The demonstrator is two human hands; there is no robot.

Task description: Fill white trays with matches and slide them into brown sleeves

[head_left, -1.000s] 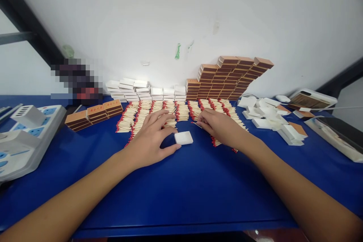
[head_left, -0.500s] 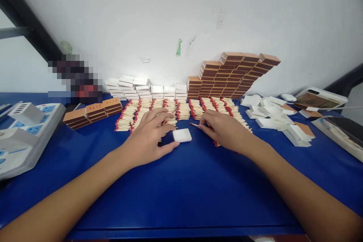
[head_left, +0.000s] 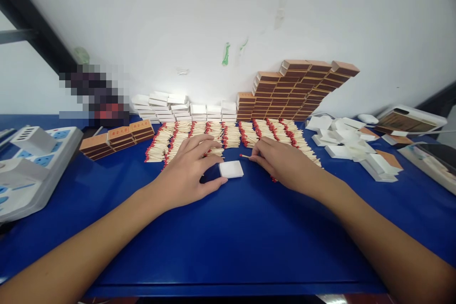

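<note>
In front of me, a small white matchbox tray (head_left: 231,169) lies on the blue table. My left hand (head_left: 192,166) has its thumb and index finger at the tray's left end, gripping it, with the other fingers spread above the matches. Between the thumb and fingertips of my right hand (head_left: 281,164) is a match (head_left: 245,156), its red head pointing left toward the tray. Behind both hands, rows of loose red-tipped matches (head_left: 231,136) lie side by side, partly covered by my hands.
Brown matchboxes (head_left: 270,102) are stacked against the wall, beside piled white trays (head_left: 167,104). More matchboxes (head_left: 117,138) stand at left, near a power strip (head_left: 53,166) with plugs. Loose white trays (head_left: 342,137) and a cased device (head_left: 409,121) lie at right on the blue table (head_left: 235,242).
The match in my right hand shows more of its length now, its head still toward the tray. My left hand stays at the tray. The view has shifted slightly.
</note>
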